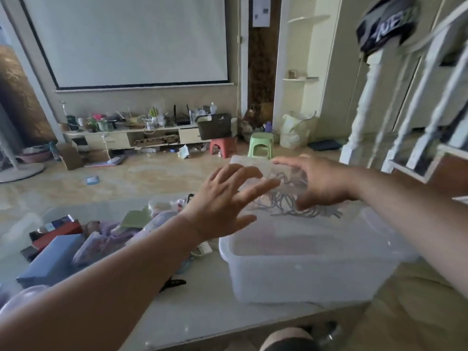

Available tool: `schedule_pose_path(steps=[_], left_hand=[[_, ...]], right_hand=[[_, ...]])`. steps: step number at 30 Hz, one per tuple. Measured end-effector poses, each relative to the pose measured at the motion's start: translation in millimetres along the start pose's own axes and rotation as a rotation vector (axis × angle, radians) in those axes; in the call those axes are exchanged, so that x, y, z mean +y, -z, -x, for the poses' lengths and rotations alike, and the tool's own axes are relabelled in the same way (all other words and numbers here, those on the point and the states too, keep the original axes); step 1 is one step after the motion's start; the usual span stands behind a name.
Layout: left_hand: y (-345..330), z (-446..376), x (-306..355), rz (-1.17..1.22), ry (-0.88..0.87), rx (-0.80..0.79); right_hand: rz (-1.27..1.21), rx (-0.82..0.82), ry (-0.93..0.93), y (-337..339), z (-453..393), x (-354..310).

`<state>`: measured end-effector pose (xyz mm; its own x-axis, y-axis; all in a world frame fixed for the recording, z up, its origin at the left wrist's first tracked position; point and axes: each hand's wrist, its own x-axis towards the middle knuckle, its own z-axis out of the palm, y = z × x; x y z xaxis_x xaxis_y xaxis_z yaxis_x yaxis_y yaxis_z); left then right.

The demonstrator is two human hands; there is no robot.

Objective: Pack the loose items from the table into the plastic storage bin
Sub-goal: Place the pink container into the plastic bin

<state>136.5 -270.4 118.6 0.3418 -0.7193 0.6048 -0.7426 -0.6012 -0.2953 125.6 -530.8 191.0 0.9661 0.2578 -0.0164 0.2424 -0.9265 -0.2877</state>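
Both hands up over the far end of the translucent white plastic storage bin [304,269], sitting on the pale glossy tabletop [202,307] at its right edge. Left hand [222,198] spread wide, fingers straight, gripping nothing. Right hand [316,181] loosely curved round a clear plastic lid with a grey scribble print [278,188], propped at the bin's far rim; can't tell if actually touching it.

Loose pile still out on the left: flat blue box [50,262], dark red box [58,234], lilac plastic pouch [96,244].

Risks: lid slipping off the back onto the floor, or bin getting nudged off that edge.
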Motion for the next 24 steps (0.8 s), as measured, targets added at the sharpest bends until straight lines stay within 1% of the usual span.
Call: schedule_pose_path(steps=[1, 3, 5, 9, 10, 12, 14, 17, 20, 24], left_hand=[[-12, -12, 8, 0.099, 0.044, -0.085], [-38, -29, 21, 0.292, 0.194, -0.251], [-67, -34, 30, 0.382, 0.322, -0.428], [-121, -25, 32, 0.428, 0.423, -0.905], [-132, -19, 31, 0.414, 0.426, -1.022], [-146, -12, 30, 0.332, 0.379, -1.220], [-153, -9, 30, 0.260, 0.316, -1.310], [-156, -4, 30, 0.234, 0.306, -1.354], [-161, 1, 28, 0.208, 0.294, -1.375], [-152, 2, 30, 0.168, 0.254, -1.458]], right_hand=[[0.075, -0.007, -0.030, -5, 3, 18], [0.227, -0.062, -0.065, -23, 5, 45], [0.289, -0.162, -0.082, -48, 0, 59], [0.291, -0.357, -0.050, -104, -32, 64], [0.309, -0.394, -0.005, -120, -40, 63], [0.302, -0.458, 0.084, -148, -49, 60], [0.247, -0.516, 0.127, -167, -55, 60], [0.246, -0.575, 0.116, -177, -64, 62], [0.282, -0.576, 0.136, -182, -66, 66], [0.283, -0.596, 0.126, -186, -65, 67]])
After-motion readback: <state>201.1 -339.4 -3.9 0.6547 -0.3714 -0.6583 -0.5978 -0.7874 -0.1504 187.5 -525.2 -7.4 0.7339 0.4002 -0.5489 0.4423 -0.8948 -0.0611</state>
